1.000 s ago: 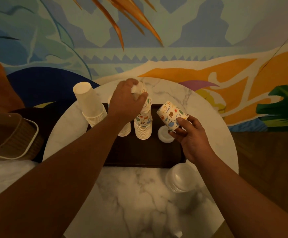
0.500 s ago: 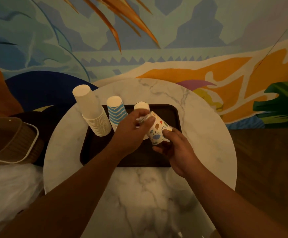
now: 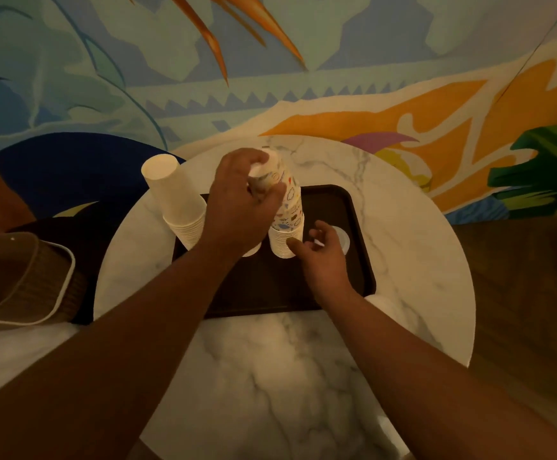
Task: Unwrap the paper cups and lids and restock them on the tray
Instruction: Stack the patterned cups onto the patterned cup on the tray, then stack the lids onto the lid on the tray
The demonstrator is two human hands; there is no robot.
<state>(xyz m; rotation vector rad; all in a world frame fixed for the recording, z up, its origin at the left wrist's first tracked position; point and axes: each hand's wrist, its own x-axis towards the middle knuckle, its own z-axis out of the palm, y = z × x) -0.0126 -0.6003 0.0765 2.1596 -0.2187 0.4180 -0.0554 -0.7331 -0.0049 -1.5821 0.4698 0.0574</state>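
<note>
A dark tray lies on the round marble table. On it stands an upside-down stack of patterned paper cups. My left hand grips the top patterned cup of that stack from above. My right hand is relaxed, its fingertips touching the stack's lower rims. A tall stack of plain white cups leans at the tray's left end. A white lid lies on the tray behind my right hand. Another cup stack is hidden behind my left hand.
A pile of clear lids sits on the table by the tray's right front corner, partly behind my right forearm. A brown basket stands off the table to the left. A painted wall rises behind the table.
My left hand has carried the patterned cup from between both hands up onto the patterned stack. My right hand has let go of it and now touches the stack's base.
</note>
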